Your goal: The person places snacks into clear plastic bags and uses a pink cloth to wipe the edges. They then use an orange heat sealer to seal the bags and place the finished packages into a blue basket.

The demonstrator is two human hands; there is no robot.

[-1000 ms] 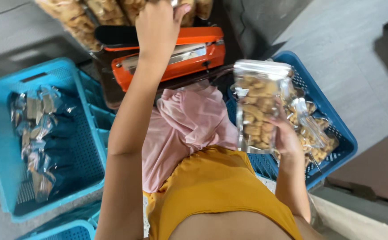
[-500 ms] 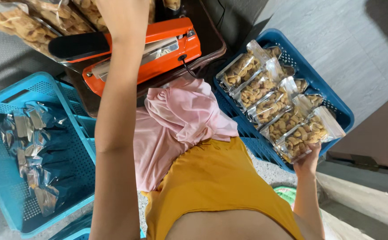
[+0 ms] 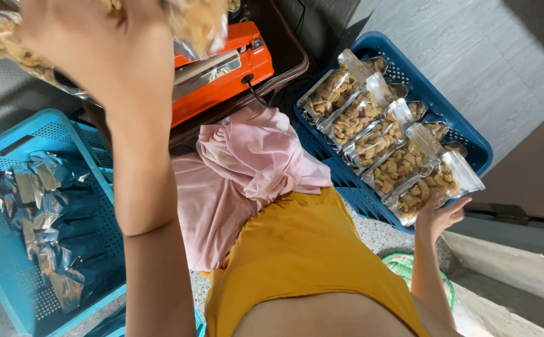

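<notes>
My left hand (image 3: pixel 100 53) is raised near the camera and is closed on a clear bag of fried snacks (image 3: pixel 197 22), which spreads behind it to both sides. My right hand (image 3: pixel 442 215) is low at the right with its fingers spread. It touches the near end of the last filled pouch (image 3: pixel 431 184), which lies in a dark blue crate (image 3: pixel 471 140). Several filled clear pouches of snacks (image 3: pixel 359 118) lie in a row in that crate.
An orange heat sealer (image 3: pixel 228 75) sits on a dark low table ahead. A teal crate (image 3: pixel 4 268) at the left holds several empty silvery pouches (image 3: pixel 41 206). A pink cloth (image 3: pixel 247 168) lies on my lap. A green woven item (image 3: pixel 409 265) is on the floor.
My right hand carried a filled pouch down into the dark blue crate, laid it at the near end of the row and opened. My left hand came closer to the camera with the snack bag.
</notes>
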